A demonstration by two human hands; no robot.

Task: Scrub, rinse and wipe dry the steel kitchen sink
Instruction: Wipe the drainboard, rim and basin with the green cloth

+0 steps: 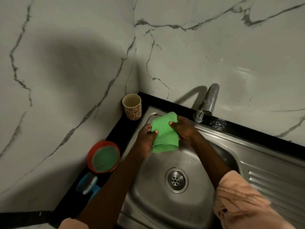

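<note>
Sink (165, 200) of steel, one basin with one round drain (176, 179), sits in the corner of a black counter (244, 129) under two white marble-veined walls (66, 63) that meet just behind it. At the far left of the counter lies one blue brush-like tool (88, 185) (blurred, so its exact kind is hard to tell). Just beyond it stands one red round tub (103, 156) with a green pad inside, and farther back, in the corner, one flowered cup (132, 106), upright. Next comes the left hand (146, 139), its fingers and thumb curled round the left edge of one folded green cloth (164, 134). The cloth is held over the back of the basin, near the rear rim. The right hand (183, 128) grips the cloth's right edge, thumb on top. Both forearms reach in over the basin, each with a pale pink sleeve (239, 200) pushed up. To the right, one steel tap (207, 103) rises from the counter's back edge, and the ribbed draining board (277, 180) runs off to the right.
</note>
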